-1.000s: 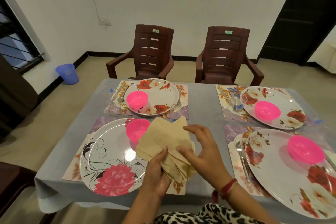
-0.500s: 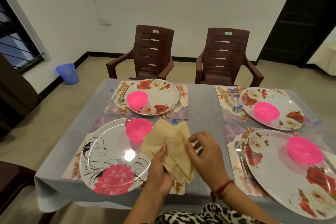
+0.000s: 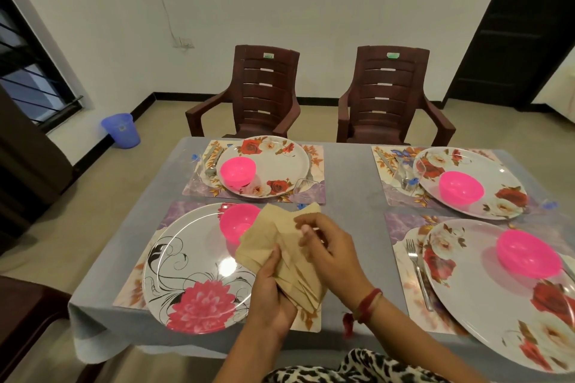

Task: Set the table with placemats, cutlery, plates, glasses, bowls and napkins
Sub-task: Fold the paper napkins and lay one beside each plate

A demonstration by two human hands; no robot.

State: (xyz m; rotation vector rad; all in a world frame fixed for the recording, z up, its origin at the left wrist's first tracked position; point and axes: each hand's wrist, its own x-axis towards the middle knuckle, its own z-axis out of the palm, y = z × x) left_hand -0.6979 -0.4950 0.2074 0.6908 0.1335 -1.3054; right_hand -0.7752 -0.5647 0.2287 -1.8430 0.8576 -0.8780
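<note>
A person's left hand (image 3: 270,295) clamps a stack of tan napkins (image 3: 280,255) above the near-left plate (image 3: 193,270), fanned so one can be freed. The right hand (image 3: 326,252) pinches the top napkin's edge, likely to peel it off for a place setting.

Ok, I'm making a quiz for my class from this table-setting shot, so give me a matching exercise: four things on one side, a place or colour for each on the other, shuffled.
Things:
1. napkins
2. bucket
3. fork
4. bowl

Place or colour:
A. pink, on the far left plate
B. held in both hands, left hand and right hand
C. blue, on the floor by the wall
D. on the placemat, left of the near right plate

Pairs: 1-B, 2-C, 3-D, 4-A
</note>
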